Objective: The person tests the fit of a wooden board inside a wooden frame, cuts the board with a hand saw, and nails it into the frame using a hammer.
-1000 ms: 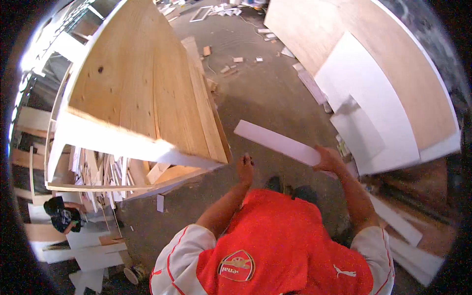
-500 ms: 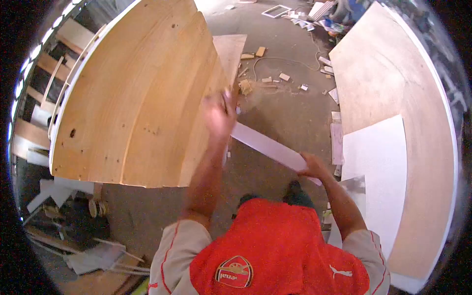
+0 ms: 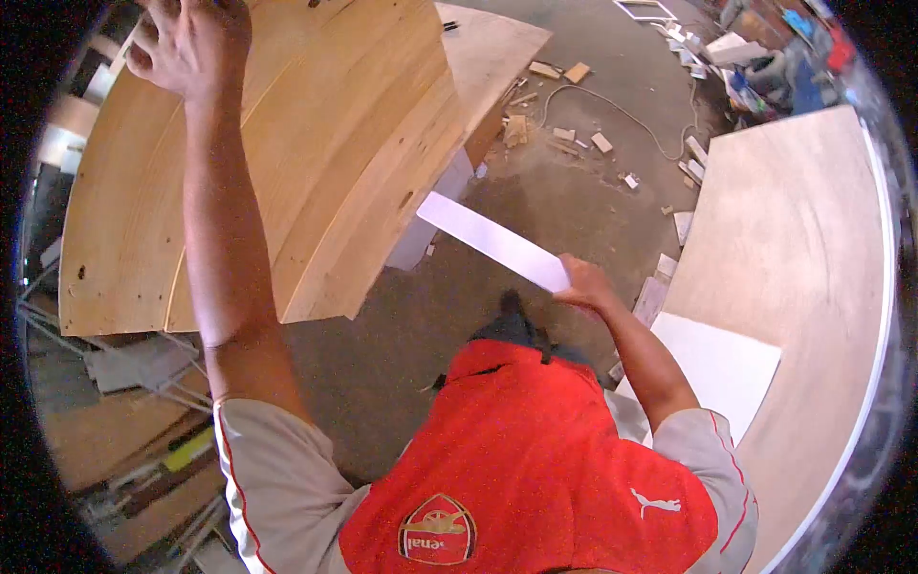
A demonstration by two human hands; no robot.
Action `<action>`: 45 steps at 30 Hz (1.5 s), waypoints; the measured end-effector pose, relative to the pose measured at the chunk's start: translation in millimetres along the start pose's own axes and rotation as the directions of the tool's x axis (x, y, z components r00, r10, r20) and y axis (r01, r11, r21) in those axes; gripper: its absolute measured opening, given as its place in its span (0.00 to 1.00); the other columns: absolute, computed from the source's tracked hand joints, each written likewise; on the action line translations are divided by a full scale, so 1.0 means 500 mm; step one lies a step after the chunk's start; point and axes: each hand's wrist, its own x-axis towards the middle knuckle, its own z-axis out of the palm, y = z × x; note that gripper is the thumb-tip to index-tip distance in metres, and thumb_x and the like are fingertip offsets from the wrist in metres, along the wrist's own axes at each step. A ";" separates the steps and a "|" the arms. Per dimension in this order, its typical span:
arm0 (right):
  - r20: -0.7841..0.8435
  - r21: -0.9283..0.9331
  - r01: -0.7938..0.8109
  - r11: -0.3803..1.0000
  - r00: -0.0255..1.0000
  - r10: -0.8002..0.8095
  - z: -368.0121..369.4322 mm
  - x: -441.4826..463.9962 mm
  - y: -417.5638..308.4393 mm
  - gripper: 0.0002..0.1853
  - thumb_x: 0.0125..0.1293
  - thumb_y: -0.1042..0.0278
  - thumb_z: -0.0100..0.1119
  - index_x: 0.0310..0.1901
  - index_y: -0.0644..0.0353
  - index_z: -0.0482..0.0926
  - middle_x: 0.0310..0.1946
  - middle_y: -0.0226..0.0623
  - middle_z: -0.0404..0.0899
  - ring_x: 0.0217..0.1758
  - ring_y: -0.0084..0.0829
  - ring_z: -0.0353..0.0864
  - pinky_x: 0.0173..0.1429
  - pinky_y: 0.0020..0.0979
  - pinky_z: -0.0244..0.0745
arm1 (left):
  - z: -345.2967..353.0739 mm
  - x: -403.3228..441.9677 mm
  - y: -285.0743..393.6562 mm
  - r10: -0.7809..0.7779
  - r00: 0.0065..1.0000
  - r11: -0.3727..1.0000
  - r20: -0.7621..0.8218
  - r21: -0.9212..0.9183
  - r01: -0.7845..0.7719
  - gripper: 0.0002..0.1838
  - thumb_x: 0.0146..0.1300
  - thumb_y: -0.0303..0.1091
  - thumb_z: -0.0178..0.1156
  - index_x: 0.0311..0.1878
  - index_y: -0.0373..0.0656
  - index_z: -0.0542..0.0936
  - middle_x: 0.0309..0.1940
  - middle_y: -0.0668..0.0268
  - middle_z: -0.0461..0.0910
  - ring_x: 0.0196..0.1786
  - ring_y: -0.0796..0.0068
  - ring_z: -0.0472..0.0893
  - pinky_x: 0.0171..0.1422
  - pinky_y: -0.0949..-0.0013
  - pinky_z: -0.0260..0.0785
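My right hand is closed round the near end of a flat white board. The board's far end lies at the edge of the large wooden plank panel. My left hand is stretched out over the far left part of that panel, with its fingers bent. Whether those fingers hold anything small cannot be made out.
A large plywood sheet with a white sheet on it stands at the right. Wood offcuts and a cable lie on the floor ahead. More boards are at the lower left.
My left hand has moved forward and left, from beside the panel to over it. My right hand keeps its hold on the white board, whose far end is now at the panel's edge. The view has turned.
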 end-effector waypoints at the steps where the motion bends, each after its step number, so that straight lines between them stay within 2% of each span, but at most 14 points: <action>1: 0.016 -0.023 0.005 1.000 1.000 -0.005 -0.017 0.018 0.022 0.42 0.44 0.44 0.74 0.62 0.51 0.75 0.50 0.52 0.85 0.53 0.55 0.86 0.54 0.54 0.80 | -0.009 0.014 0.004 0.087 0.996 0.989 0.033 0.115 -0.091 0.18 0.70 0.55 0.56 0.54 0.59 0.83 0.55 0.64 0.84 0.61 0.57 0.80 0.70 0.41 0.62; 4: 0.043 -0.061 0.049 0.997 0.998 -0.046 -0.052 0.085 0.049 0.41 0.45 0.46 0.72 0.62 0.51 0.75 0.50 0.52 0.85 0.54 0.55 0.85 0.55 0.53 0.80 | -0.066 0.035 0.058 -0.025 0.991 1.000 0.133 0.001 0.025 0.15 0.74 0.41 0.55 0.59 0.49 0.77 0.58 0.60 0.80 0.68 0.54 0.72 0.74 0.50 0.57; 5: 0.039 -0.043 0.074 0.996 0.997 -0.073 -0.055 0.100 0.053 0.40 0.44 0.46 0.72 0.62 0.51 0.75 0.50 0.52 0.85 0.54 0.55 0.85 0.55 0.53 0.80 | -0.040 0.027 0.039 0.012 0.998 1.000 0.069 0.027 -0.014 0.13 0.75 0.41 0.54 0.57 0.49 0.78 0.58 0.62 0.81 0.66 0.56 0.74 0.74 0.51 0.58; 8: 0.085 -0.022 0.119 0.993 0.989 -0.117 -0.082 0.152 0.078 0.40 0.44 0.48 0.71 0.62 0.51 0.76 0.51 0.51 0.85 0.54 0.55 0.85 0.55 0.53 0.80 | -0.034 0.035 0.046 0.008 0.992 0.997 0.128 0.073 -0.018 0.12 0.74 0.41 0.55 0.55 0.49 0.79 0.56 0.63 0.81 0.63 0.59 0.76 0.71 0.51 0.59; 11: 0.090 -0.003 0.182 0.983 0.979 -0.181 -0.101 0.195 0.111 0.39 0.44 0.49 0.71 0.62 0.51 0.77 0.51 0.50 0.86 0.54 0.54 0.85 0.56 0.52 0.81 | 0.004 0.024 0.020 0.071 0.997 0.992 -0.005 0.108 -0.070 0.11 0.74 0.42 0.56 0.53 0.50 0.78 0.52 0.64 0.82 0.59 0.60 0.77 0.68 0.51 0.61; 14: 0.107 0.012 0.203 0.979 0.973 -0.203 -0.128 0.213 0.105 0.40 0.44 0.49 0.71 0.63 0.51 0.76 0.51 0.50 0.86 0.53 0.55 0.86 0.56 0.52 0.81 | -0.037 0.040 0.052 0.029 0.988 0.988 0.151 0.144 -0.051 0.10 0.74 0.42 0.56 0.52 0.50 0.78 0.48 0.65 0.81 0.57 0.58 0.78 0.66 0.50 0.63; 17: 0.153 -0.034 0.207 0.978 0.968 -0.199 -0.157 0.234 0.109 0.40 0.44 0.49 0.71 0.63 0.51 0.76 0.50 0.50 0.86 0.52 0.55 0.86 0.56 0.52 0.81 | -0.041 0.049 0.058 0.001 0.983 0.990 0.182 0.137 -0.026 0.09 0.74 0.42 0.55 0.51 0.51 0.78 0.47 0.64 0.81 0.55 0.57 0.78 0.64 0.50 0.63; 20: 0.152 -0.026 0.228 0.973 0.963 -0.221 -0.151 0.253 0.121 0.40 0.45 0.49 0.71 0.63 0.51 0.76 0.50 0.51 0.86 0.52 0.56 0.86 0.56 0.52 0.81 | 0.102 0.020 -0.132 0.175 0.891 0.876 0.419 0.346 -0.335 0.19 0.69 0.55 0.58 0.55 0.57 0.83 0.54 0.64 0.84 0.60 0.61 0.81 0.69 0.48 0.65; 23: 0.163 -0.014 0.232 0.973 0.960 -0.227 -0.140 0.261 0.123 0.40 0.45 0.49 0.71 0.63 0.52 0.76 0.50 0.51 0.86 0.52 0.56 0.86 0.55 0.52 0.81 | 0.066 0.018 -0.100 0.117 0.946 0.967 0.304 0.181 -0.178 0.19 0.70 0.54 0.58 0.55 0.56 0.82 0.52 0.66 0.85 0.58 0.64 0.82 0.68 0.53 0.67; 29: 0.188 0.042 0.238 0.970 0.952 -0.241 -0.127 0.283 0.132 0.39 0.43 0.50 0.73 0.61 0.56 0.77 0.52 0.52 0.85 0.54 0.56 0.85 0.58 0.52 0.80 | 0.056 0.026 -0.106 0.180 0.952 0.914 0.249 0.316 -0.256 0.16 0.72 0.50 0.59 0.52 0.51 0.82 0.44 0.60 0.85 0.49 0.57 0.84 0.58 0.53 0.72; 32: 0.194 0.065 0.227 0.972 0.952 -0.236 -0.111 0.295 0.146 0.39 0.42 0.50 0.73 0.60 0.55 0.78 0.53 0.51 0.84 0.57 0.55 0.84 0.59 0.51 0.79 | 0.010 0.041 0.024 -0.048 0.998 0.994 0.051 0.105 0.043 0.09 0.75 0.43 0.55 0.50 0.52 0.79 0.46 0.63 0.81 0.55 0.57 0.78 0.63 0.48 0.63; 36: 0.162 0.058 0.250 0.966 0.953 -0.256 -0.104 0.300 0.162 0.39 0.43 0.50 0.71 0.61 0.51 0.77 0.51 0.48 0.85 0.53 0.54 0.85 0.55 0.51 0.80 | 0.014 0.052 -0.011 -0.015 0.994 0.983 0.111 0.184 -0.005 0.10 0.76 0.44 0.55 0.51 0.54 0.80 0.46 0.63 0.82 0.56 0.57 0.79 0.62 0.48 0.64; 41: 0.225 0.015 0.226 0.974 0.948 -0.223 -0.086 0.325 0.190 0.40 0.42 0.50 0.71 0.63 0.48 0.77 0.52 0.47 0.85 0.55 0.52 0.85 0.58 0.51 0.79 | 0.000 0.046 0.013 -0.041 0.983 0.987 0.178 0.163 0.012 0.12 0.77 0.46 0.53 0.54 0.55 0.80 0.48 0.62 0.83 0.57 0.56 0.79 0.64 0.49 0.64; 45: 0.231 -0.001 0.233 0.972 0.946 -0.227 -0.061 0.349 0.177 0.44 0.44 0.49 0.71 0.68 0.50 0.73 0.56 0.48 0.83 0.56 0.53 0.84 0.59 0.52 0.79 | 0.034 0.060 -0.038 0.027 0.996 0.990 0.085 0.139 -0.039 0.13 0.77 0.47 0.53 0.54 0.55 0.81 0.48 0.62 0.84 0.58 0.56 0.79 0.65 0.50 0.64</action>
